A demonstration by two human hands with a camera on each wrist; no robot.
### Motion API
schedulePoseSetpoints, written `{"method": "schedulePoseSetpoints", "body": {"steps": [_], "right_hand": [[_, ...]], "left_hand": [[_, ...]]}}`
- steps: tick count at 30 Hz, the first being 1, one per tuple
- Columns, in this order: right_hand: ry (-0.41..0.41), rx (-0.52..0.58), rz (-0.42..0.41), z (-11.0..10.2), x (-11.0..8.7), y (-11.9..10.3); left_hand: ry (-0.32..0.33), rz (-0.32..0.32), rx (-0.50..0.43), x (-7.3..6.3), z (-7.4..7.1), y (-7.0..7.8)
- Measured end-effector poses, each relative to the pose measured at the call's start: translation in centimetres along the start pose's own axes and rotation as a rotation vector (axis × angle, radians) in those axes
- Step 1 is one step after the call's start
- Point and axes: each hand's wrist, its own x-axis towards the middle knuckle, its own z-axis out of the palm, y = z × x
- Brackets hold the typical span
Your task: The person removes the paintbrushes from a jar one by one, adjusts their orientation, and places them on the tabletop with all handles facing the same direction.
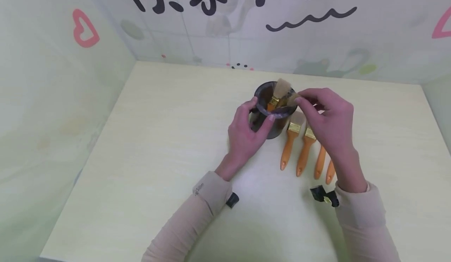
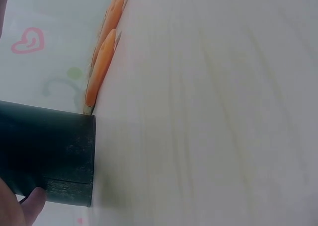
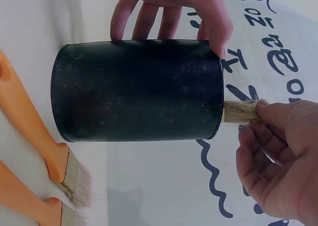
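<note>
A dark cylindrical pot (image 1: 270,128) stands upright on the table. Fingers and thumb of my left hand (image 1: 244,133) grip it around its side and rim. Inside the pot, one paintbrush (image 1: 282,87) leans with its pale bristles up and its orange handle down. At the pot's right rim, my right hand (image 1: 331,117) pinches a second paintbrush (image 3: 239,112) by the bristle tips, between thumb and fingers. The pot wall hides that brush's handle. Just right of the pot, several orange-handled paintbrushes (image 1: 288,148) lie in a row, partly covered by the right hand and forearm.
The pale wooden table (image 1: 158,144) meets a printed cloth wall (image 1: 211,50) close behind the pot. Another cloth wall (image 1: 42,97) rises at the left. Handles of the lying brushes point toward the table's near side.
</note>
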Motion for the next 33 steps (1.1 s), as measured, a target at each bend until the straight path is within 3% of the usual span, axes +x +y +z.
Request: {"method": "schedulePoseSetpoints", "body": {"steps": [9,22,33], "right_hand": [[0.016,-0.001,0.013,-0.4,-0.3,0.5],[0.227,0.094,0.016,-0.4,0.8,-0.3],[0.344,0.132,0.043,-0.7,1.6,-0.7]], "left_hand": [[-0.017,-0.021,-0.002,-0.1,0.2,0.0],[0.014,-0.012,0.001,0.0,0.3,0.0],[-0.022,0.002,0.034,0.1,0.2,-0.1]]}}
